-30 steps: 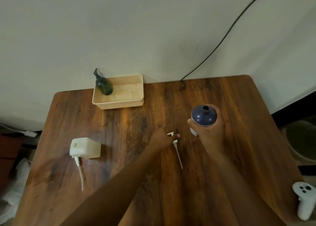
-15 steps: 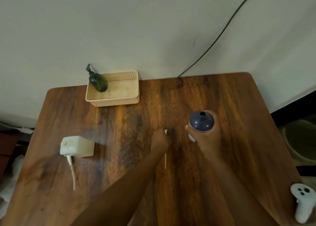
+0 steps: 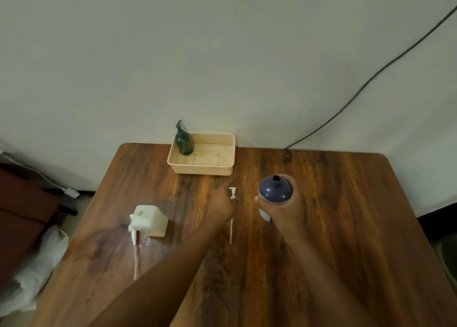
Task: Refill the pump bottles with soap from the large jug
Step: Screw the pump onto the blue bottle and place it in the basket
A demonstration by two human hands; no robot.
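My right hand (image 3: pixel 284 211) grips a dark blue bottle (image 3: pixel 275 188) that stands upright on the wooden table (image 3: pixel 346 227); its neck is open, with no pump on it. Just left of it a white pump (image 3: pixel 233 192) with a long thin tube lies flat on the table, head pointing away from me. My left hand (image 3: pixel 223 206) is closed over the pump's middle. A white square container (image 3: pixel 150 219) with a hole in its top stands at the left, and a second white pump and tube (image 3: pixel 135 250) lie against its front.
A beige basket (image 3: pixel 202 169) stands at the table's far edge against the wall, with a dark green pump bottle (image 3: pixel 183 142) in its left corner. A dark cable (image 3: pixel 346 101) runs down the wall behind the table. White cloth and a plug lie on the floor to the left.
My left hand has turned the white pump from a slant to lie straight, and has closed over its middle. My right hand still holds the blue bottle in place.
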